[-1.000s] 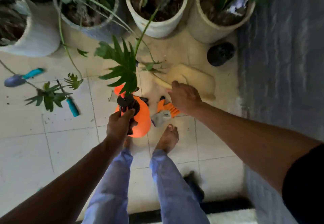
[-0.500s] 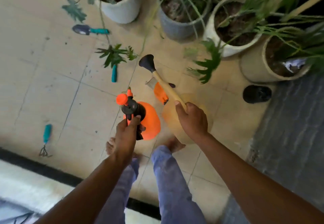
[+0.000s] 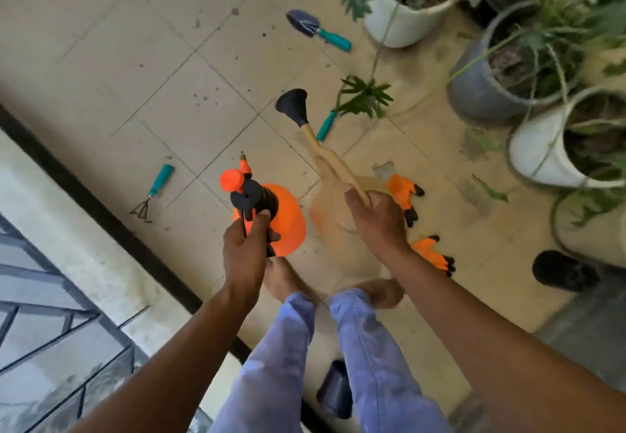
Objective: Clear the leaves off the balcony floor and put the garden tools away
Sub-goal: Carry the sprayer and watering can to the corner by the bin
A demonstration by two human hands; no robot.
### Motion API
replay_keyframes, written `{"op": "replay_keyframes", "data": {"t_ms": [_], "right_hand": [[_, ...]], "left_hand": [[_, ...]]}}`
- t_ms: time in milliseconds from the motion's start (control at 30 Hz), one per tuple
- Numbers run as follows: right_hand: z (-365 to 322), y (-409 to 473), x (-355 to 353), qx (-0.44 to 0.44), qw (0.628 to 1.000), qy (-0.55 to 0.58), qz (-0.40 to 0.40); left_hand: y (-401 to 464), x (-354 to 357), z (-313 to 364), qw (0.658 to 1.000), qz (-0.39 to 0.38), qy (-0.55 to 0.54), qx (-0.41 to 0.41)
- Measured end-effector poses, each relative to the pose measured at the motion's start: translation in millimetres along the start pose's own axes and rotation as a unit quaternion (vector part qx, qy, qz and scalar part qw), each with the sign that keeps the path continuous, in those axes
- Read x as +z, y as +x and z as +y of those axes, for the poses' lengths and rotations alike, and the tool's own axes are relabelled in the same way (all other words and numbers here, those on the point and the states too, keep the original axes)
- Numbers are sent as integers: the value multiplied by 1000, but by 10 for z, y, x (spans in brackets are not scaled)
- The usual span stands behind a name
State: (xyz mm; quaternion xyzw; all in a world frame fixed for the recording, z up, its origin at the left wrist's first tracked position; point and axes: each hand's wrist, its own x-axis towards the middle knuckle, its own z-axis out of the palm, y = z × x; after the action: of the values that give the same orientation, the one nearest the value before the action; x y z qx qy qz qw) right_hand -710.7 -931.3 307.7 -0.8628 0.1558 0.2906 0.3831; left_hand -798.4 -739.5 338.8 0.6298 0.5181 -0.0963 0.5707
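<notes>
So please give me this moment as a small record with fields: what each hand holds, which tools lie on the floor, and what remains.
left hand: grips the black handle of the orange pump sprayer
right hand: grips the beige watering can with the black rose
on floor: dark trowel with teal handle; small rake with teal handle; orange gloves with black tips
floor: beige tiles, soil specks
remaining: floor tools not yet collected

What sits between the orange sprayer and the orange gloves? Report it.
The head view shows the beige watering can, gripped by the right hand, between the orange sprayer and the orange gloves.
</notes>
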Motion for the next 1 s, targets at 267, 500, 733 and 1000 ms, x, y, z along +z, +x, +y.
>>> {"op": "replay_keyframes", "data": {"t_ms": [267, 500, 733, 1000], "right_hand": [[-950, 262, 731, -54, 995, -64, -60], [-1749, 744, 925, -78, 990, -58, -106], [-2828, 1351, 792, -114, 983, -89, -116], [-3839, 2147, 1128, -136, 980, -104, -99]], "left_hand": [[657, -648, 225, 994, 78, -73, 7], [1169, -841, 686, 986, 131, -98, -17], [1565, -836, 1528, 976, 167, -136, -14], [2413, -812, 2237, 970, 167, -176, -14]]}}
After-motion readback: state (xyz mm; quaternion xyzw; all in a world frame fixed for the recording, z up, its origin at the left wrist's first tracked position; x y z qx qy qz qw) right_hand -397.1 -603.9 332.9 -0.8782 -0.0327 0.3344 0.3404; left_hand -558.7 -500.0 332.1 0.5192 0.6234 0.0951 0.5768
